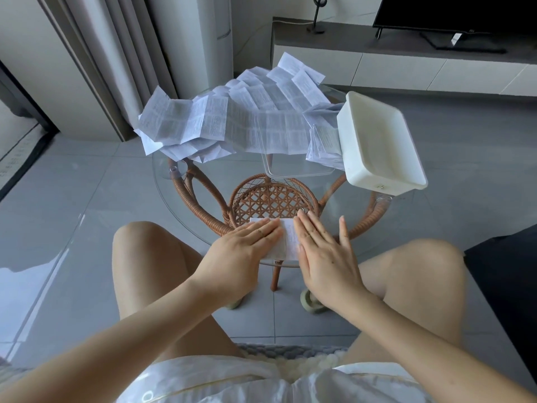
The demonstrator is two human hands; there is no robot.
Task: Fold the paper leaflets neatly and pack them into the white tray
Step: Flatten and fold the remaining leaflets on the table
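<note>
Mid-crease: I see left hand [244,247], right hand [327,253] pressing leaflet [290,239], fingers straight; next likely pinch-lift into white tray [353,158].

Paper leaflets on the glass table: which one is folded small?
The white printed leaflet pressed under the left hand and right hand; the others lie opened out, heaped beyond.

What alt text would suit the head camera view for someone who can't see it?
Seen from above, a person's left hand and right hand press flat on a folded leaflet at the near edge of a round glass table. Farther back lies a pile of unfolded leaflets, with a white tray, seemingly empty, to its right.
</note>
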